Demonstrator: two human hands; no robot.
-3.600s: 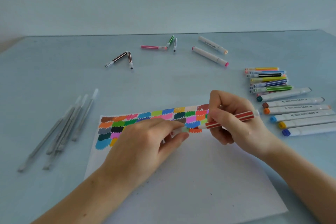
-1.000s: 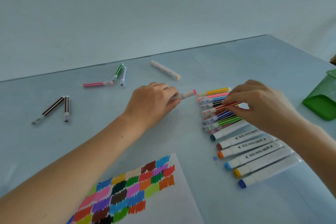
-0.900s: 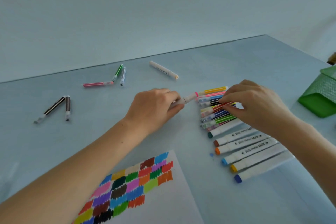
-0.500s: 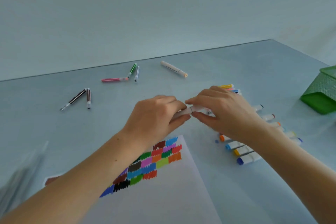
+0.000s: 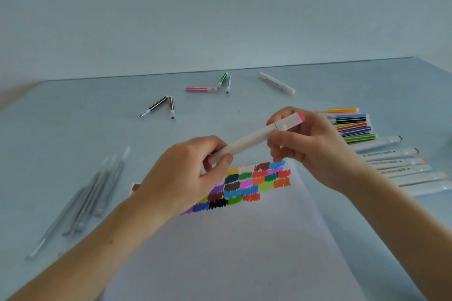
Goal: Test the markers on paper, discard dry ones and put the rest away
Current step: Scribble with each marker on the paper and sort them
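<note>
1. A white sheet of paper lies at the near edge of the pale blue table, its far end covered with a patchwork of coloured scribble swatches.
2. Above the swatches, the left hand curls round the near end of a thick white marker with a pink cap tip, thumb and fingers gripping the barrel.
3. The right hand pinches the same marker at its capped far end — the marker is held clear of the paper, tilted up toward the right.
4. Near the left edge lies a blurred bundle of grey, clear-capped pens.
5. Along the right edge, a row of thick white markers sits nearer, and a row of thin striped markers just beyond.
6. Toward the far edge — scattered, some uncapped — lie thin striped markers and one thick white marker with an orange tip.
</note>
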